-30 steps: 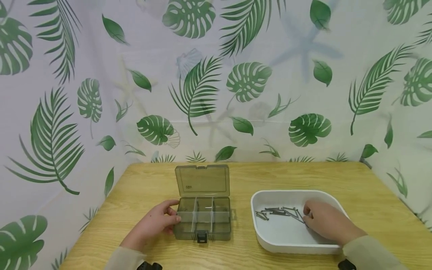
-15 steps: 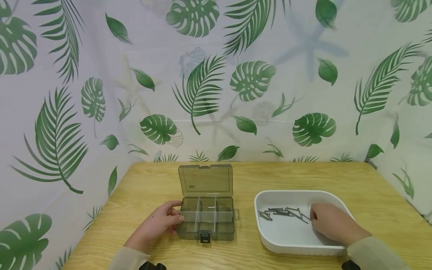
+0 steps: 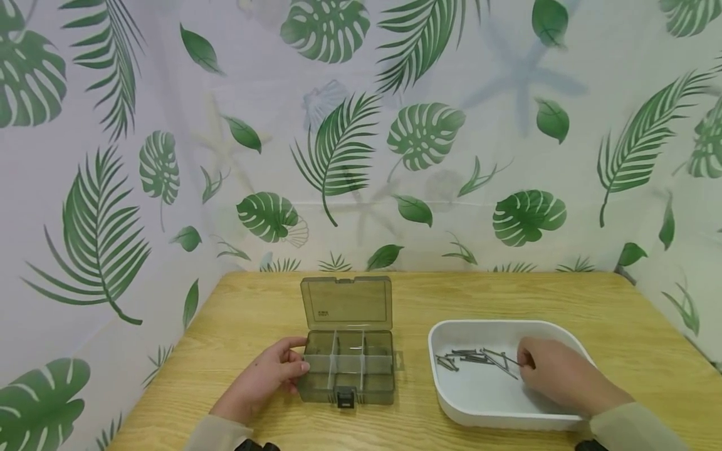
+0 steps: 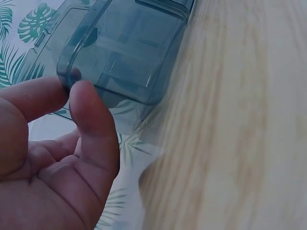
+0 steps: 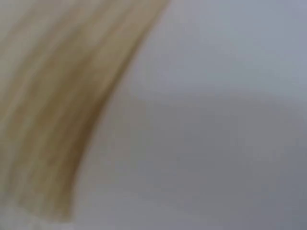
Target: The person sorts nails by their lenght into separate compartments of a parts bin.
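Observation:
A grey see-through compartment box stands on the table with its lid raised at the back. My left hand holds its left side, thumb near the front and index finger behind. In the left wrist view, thumb and index finger meet the corner of the box. My right hand is inside the white tray, fingers curled down, with a thin screw sticking out to the left from the fingertips. Several loose screws lie left of it. The right wrist view shows only blurred tray and table.
White dividers split the box into several compartments. A black latch is on its front. Wooden table lies between box and tray. A leaf-patterned cloth hangs behind and at both sides.
My right hand has shifted slightly within the tray, and the screw now shows beyond its fingertips. The left hand stays on the box. The whole head view has drifted a little.

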`<state>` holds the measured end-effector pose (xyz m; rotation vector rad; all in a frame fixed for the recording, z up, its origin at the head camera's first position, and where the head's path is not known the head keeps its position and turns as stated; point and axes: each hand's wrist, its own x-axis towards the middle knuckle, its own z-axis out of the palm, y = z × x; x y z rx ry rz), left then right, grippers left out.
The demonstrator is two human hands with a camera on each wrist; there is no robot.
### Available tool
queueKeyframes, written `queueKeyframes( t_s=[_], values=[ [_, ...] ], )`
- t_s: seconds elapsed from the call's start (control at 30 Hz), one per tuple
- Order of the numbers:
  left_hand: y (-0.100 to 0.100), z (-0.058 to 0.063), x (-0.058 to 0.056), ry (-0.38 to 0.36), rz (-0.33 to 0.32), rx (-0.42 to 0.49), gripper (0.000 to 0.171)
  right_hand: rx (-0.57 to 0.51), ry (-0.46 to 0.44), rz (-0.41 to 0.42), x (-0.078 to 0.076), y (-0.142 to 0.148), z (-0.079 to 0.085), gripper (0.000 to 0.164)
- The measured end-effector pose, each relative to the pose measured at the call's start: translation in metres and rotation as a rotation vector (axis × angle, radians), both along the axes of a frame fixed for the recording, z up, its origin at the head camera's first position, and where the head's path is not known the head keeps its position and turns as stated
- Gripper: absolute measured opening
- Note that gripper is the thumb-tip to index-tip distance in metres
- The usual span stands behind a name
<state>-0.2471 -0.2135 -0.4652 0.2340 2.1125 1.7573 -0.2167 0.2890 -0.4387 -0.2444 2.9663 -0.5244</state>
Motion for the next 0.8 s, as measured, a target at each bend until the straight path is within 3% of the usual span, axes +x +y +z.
queueKeyframes(
  t_s=[0.27,0.8],
  values=[
    [0.002,0.002,0.001,0.013,0.003,-0.005,0.067,-0.068,0.071,0.09,0.005,-0.02,0.017,0.02],
    [0.0,0.001,0.002,-0.009,0.003,0.02,0.064,-0.218,0.276,0.266,0.011,-0.103,0.034,0.026]
  ],
)
